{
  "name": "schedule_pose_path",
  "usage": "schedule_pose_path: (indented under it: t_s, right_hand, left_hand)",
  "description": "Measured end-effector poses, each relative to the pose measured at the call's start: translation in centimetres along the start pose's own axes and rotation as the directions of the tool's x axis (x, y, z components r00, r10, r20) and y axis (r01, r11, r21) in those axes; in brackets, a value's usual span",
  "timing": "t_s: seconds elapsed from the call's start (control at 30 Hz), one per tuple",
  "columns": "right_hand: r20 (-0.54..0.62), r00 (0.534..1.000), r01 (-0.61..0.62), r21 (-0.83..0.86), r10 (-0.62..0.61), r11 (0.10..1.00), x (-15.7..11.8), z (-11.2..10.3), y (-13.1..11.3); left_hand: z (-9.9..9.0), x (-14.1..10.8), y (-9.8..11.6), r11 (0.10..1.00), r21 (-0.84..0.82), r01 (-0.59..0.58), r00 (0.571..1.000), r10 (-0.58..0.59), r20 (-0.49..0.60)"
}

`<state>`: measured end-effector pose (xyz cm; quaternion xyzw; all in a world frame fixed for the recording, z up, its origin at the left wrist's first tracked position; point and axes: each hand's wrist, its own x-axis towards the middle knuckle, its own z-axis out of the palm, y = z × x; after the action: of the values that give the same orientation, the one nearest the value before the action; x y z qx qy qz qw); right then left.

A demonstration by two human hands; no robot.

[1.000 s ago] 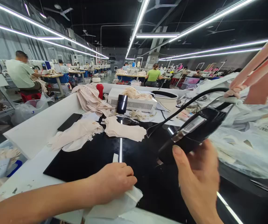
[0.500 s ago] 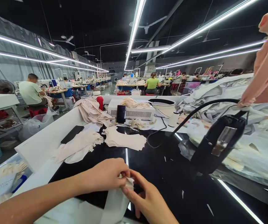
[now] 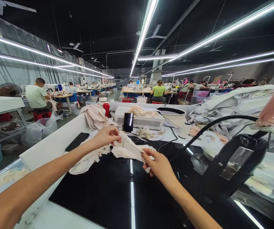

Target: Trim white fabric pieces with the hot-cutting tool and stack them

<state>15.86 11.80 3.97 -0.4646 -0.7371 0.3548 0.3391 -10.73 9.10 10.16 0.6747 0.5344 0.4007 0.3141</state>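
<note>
A pale fabric piece (image 3: 130, 145) is stretched between my two hands above the far part of the black tabletop (image 3: 98, 190). My left hand (image 3: 107, 136) pinches its upper left end, and my right hand (image 3: 154, 160) pinches its right end. Right under and behind it lies a stack of cream fabric pieces (image 3: 120, 153), partly covered by the held piece. To the left of that, more cut pieces (image 3: 84, 163) lie partly behind my left forearm.
A black phone (image 3: 77, 141) lies at the left, and another phone (image 3: 128, 122) stands against a white vented box (image 3: 146, 122). A black device with a thick cable (image 3: 237, 165) is at the right, beside heaped fabric (image 3: 237, 105). Several people sit at distant sewing tables.
Both hands have moved forward and apart from the near edge, now with a fabric piece spread between them. The pale strip formerly held near the front edge is out of view. The camera view has shifted.
</note>
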Motion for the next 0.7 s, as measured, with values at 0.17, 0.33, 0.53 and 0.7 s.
schedule_pose_path:
  t_s: [0.17,0.33,0.53,0.7]
  right_hand:
    - [-0.269,0.943,0.147,-0.188,-0.195,0.971,3.8,-0.4,1.0]
    - [-0.202,0.912,0.241,-0.439,-0.357,0.866,5.0,0.8,3.6]
    - [-0.006,0.924,0.278,-0.678,-0.383,0.681,4.1,1.4,5.1]
    - [0.047,0.912,0.279,-0.800,-0.407,0.532,3.1,1.2,5.0]
  left_hand:
    - [0.4,2.4,-2.1,0.991,0.037,-0.131,0.984,0.135,-0.119]
    - [1.5,1.9,-5.6,0.974,0.188,-0.125,0.990,0.135,-0.043]
    - [1.9,1.0,-7.8,0.937,0.326,-0.126,0.992,0.114,0.055]
    - [1.8,0.5,-7.8,0.907,0.392,-0.155,0.986,0.116,0.121]
